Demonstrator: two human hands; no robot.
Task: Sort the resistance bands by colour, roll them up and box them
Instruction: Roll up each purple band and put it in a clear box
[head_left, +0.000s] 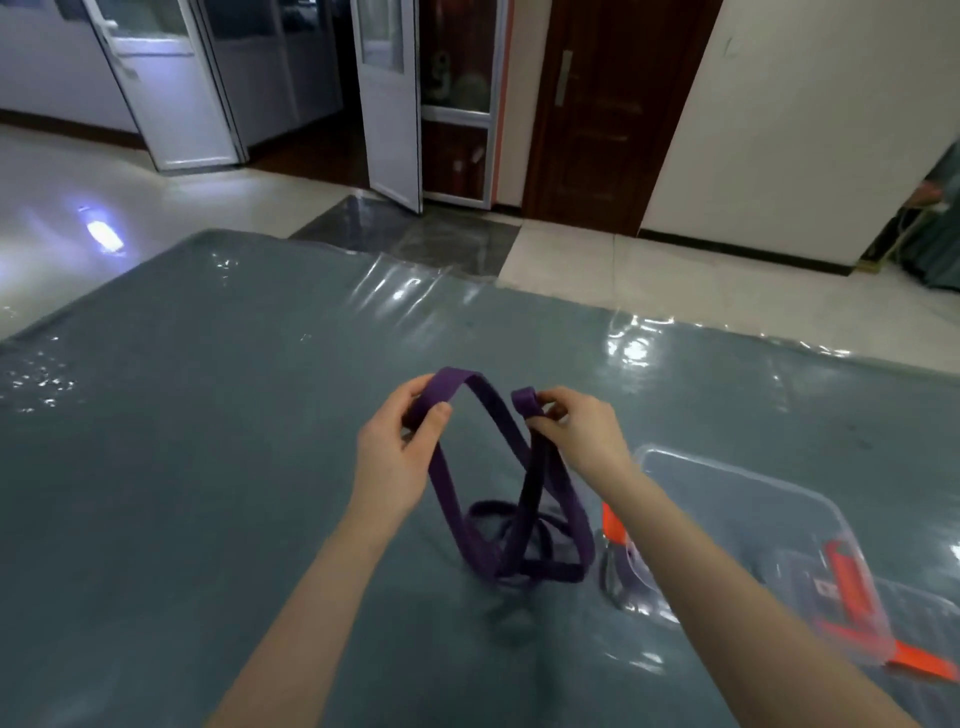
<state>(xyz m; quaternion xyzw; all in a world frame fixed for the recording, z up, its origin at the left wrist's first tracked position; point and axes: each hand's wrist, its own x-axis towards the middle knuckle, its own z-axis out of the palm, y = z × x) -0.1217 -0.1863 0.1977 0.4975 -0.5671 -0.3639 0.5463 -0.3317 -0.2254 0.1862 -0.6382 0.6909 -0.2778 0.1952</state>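
The purple band (511, 499) hangs in long loops between both hands, its lower coils resting on the table (208, 415) below them; the right hand (576, 434) pinches a small rolled end of it between thumb and fingertips; the left hand (402, 449), just beside, curls its fingers and thumb round the strap's upper bend; a clear plastic box (737, 530) lies right of the right hand, orange bands (852, 587) inside and beside it.
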